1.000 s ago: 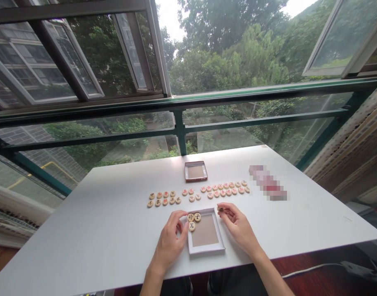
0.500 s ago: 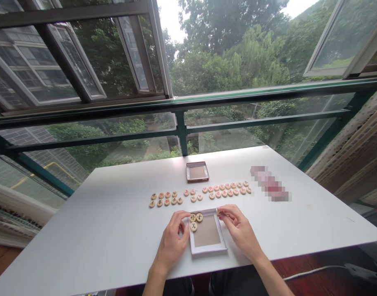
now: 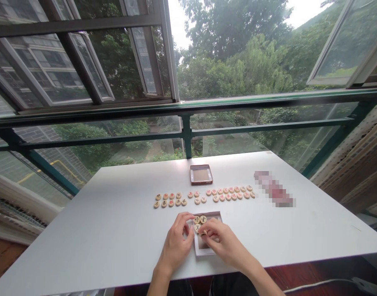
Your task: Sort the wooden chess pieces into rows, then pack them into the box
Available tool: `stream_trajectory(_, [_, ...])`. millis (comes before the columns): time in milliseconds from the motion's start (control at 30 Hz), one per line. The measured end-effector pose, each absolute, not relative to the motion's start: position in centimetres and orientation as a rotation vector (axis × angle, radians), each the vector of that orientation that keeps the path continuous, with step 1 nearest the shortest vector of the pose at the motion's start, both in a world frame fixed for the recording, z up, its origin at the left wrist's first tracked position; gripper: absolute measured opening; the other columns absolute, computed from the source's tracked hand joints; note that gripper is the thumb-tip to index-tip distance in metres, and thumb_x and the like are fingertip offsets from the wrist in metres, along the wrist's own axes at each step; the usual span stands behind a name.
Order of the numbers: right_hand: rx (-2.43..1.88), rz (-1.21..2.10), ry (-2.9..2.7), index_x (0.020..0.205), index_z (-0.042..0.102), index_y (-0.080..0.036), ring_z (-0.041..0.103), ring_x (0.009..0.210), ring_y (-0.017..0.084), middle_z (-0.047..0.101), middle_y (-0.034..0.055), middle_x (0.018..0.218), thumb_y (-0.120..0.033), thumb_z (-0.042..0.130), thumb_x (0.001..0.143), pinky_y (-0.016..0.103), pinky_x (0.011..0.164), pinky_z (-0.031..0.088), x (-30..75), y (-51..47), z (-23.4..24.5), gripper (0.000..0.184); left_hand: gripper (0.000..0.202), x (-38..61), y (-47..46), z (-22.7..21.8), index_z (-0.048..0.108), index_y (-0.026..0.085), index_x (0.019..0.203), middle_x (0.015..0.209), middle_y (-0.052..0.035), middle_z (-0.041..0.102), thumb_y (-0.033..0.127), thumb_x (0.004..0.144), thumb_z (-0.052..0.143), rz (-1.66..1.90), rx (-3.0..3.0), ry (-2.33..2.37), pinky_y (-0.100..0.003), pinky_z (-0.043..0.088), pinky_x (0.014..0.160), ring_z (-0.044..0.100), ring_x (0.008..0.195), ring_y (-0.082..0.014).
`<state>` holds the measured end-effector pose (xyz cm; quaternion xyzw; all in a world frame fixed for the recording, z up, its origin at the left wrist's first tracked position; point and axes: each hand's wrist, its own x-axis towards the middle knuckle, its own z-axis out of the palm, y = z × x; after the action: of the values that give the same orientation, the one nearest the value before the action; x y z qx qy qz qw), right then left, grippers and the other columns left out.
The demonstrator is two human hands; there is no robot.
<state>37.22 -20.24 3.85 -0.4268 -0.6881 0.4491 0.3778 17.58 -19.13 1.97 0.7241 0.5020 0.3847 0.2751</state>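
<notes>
A shallow white-rimmed box (image 3: 203, 251) lies in front of me near the table's front edge. In its far left corner sit Chinese chess pieces (image 3: 203, 219), disc-shaped with black characters. My left hand (image 3: 178, 236) is curled at the box's left wall, its index fingertip on the rim by the far left corner. Over the box, my right hand (image 3: 221, 239) pinches a chess piece (image 3: 203, 234) between thumb and fingers, just nearer to me than the pieces inside. The fingers cover most of that piece and the box's right side.
Beyond the box, chess pieces (image 3: 171, 203) with red or black characters lie in two rows across the white table (image 3: 114, 230). A second shallow box (image 3: 201, 174) rests behind them. A blurred-out reddish object (image 3: 275, 189) lies at the right. Railing (image 3: 186, 135) and windows stand behind.
My right hand has moved left from the box's far right corner to over its inside, carrying a chess piece. My left hand stays at the left wall. The view has shifted slightly.
</notes>
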Motion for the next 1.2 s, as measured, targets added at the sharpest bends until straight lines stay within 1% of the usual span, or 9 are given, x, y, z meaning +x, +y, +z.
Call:
stream_trajectory(133, [-1.088, 1.213, -1.741, 0.101, 0.068, -0.024, 0.067, 0.076, 0.018, 0.068, 0.0027, 0.090, -0.028, 0.061, 0.089, 0.027, 0.068, 0.055, 36.8, -20.3, 3.7, 0.014, 0.025, 17.5, -19.2, 2.1, 0.061, 0.025, 0.115, 0.122, -0.0065, 0.061, 0.024, 0.093, 0.049, 1.031, 1.946, 1.344, -0.033, 0.054, 0.073, 0.062, 0.074, -0.0153])
stream_trajectory(267, [-1.098, 1.317, -1.663, 0.089, 0.065, -0.022, 0.069, 0.073, 0.019, 0.072, 0.0007, 0.080, -0.033, 0.065, 0.087, 0.026, 0.065, 0.054, 36.3, -20.3, 3.4, 0.011, 0.024, 17.5, -19.2, 2.1, 0.062, 0.025, 0.114, 0.122, -0.0079, 0.061, 0.026, 0.093, 0.049, 1.026, 1.946, 1.342, -0.035, 0.055, 0.074, 0.062, 0.075, -0.0161])
stream_trajectory(433, [-1.142, 1.249, -1.688, 0.082, 0.067, -0.021, 0.067, 0.068, 0.018, 0.072, 0.0011, 0.075, -0.030, 0.065, 0.086, 0.025, 0.062, 0.051, 35.9, -20.1, 3.0, 0.010, 0.024, 17.5, -19.1, 1.9, 0.063, 0.024, 0.112, 0.122, -0.0081, 0.061, 0.028, 0.093, 0.049, 1.036, 1.944, 1.336, -0.036, 0.056, 0.076, 0.063, 0.073, -0.0156])
stream_trajectory(600, [-1.170, 1.185, -1.709, 0.081, 0.067, -0.020, 0.066, 0.067, 0.017, 0.070, 0.0009, 0.074, -0.022, 0.063, 0.084, 0.024, 0.061, 0.050, 35.7, -20.0, 3.2, 0.005, 0.023, 17.5, -19.0, 1.7, 0.063, 0.024, 0.112, 0.122, -0.0074, 0.062, 0.027, 0.093, 0.050, 1.057, 1.953, 1.331, -0.034, 0.056, 0.076, 0.063, 0.073, -0.0152])
stream_trajectory(800, [-1.244, 1.007, -1.788, 0.076, 0.066, -0.019, 0.059, 0.064, 0.015, 0.062, 0.0013, 0.077, -0.017, 0.062, 0.083, 0.024, 0.060, 0.047, 35.5, -19.9, 3.0, 0.008, 0.023, 17.5, -19.1, 1.7, 0.062, 0.025, 0.112, 0.121, -0.0056, 0.061, 0.023, 0.093, 0.052, 1.051, 1.964, 1.330, -0.033, 0.056, 0.076, 0.062, 0.071, -0.0137])
stream_trajectory(1000, [-1.232, 1.003, -1.813, 0.079, 0.063, -0.020, 0.059, 0.066, 0.015, 0.060, 0.0011, 0.079, -0.014, 0.059, 0.084, 0.025, 0.061, 0.047, 35.6, -19.9, 2.7, 0.009, 0.024, 17.5, -19.2, 1.8, 0.062, 0.025, 0.114, 0.122, -0.0059, 0.061, 0.023, 0.093, 0.051, 1.053, 1.954, 1.331, -0.033, 0.055, 0.076, 0.062, 0.071, -0.0139])
stream_trajectory(1200, [-1.212, 1.018, -1.854, 0.076, 0.058, -0.020, 0.053, 0.062, 0.012, 0.057, -0.0007, 0.081, -0.009, 0.062, 0.079, 0.022, 0.058, 0.045, 35.8, -20.2, 2.6, 0.012, 0.024, 17.4, -19.2, 1.6, 0.061, 0.025, 0.114, 0.122, -0.0056, 0.060, 0.023, 0.093, 0.051, 1.047, 1.955, 1.326, -0.033, 0.055, 0.077, 0.061, 0.071, -0.0134])
